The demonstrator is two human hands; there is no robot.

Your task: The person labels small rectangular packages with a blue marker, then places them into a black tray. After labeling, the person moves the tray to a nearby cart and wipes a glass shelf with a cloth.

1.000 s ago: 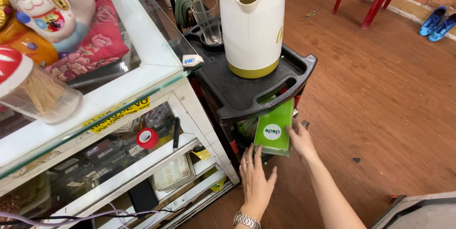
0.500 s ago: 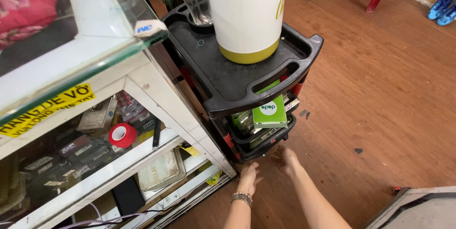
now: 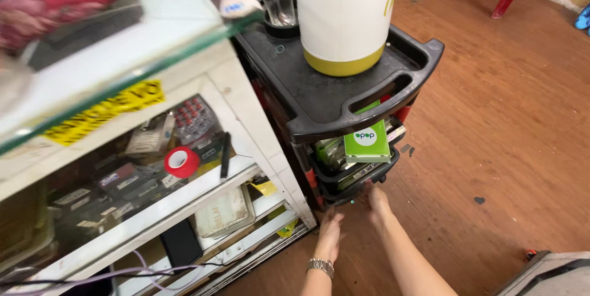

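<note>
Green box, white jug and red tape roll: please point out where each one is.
green box [image 3: 366, 142], head view, middle of its green top face
white jug [image 3: 342, 7], head view, middle of its white wall
red tape roll [image 3: 182, 161], head view, its red ring

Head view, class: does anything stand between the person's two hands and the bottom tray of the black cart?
Nothing visible does. The left hand and right hand both reach the front edge of the bottom tray of the black cart. The green box sits in the tray above them, out of the way.
</note>
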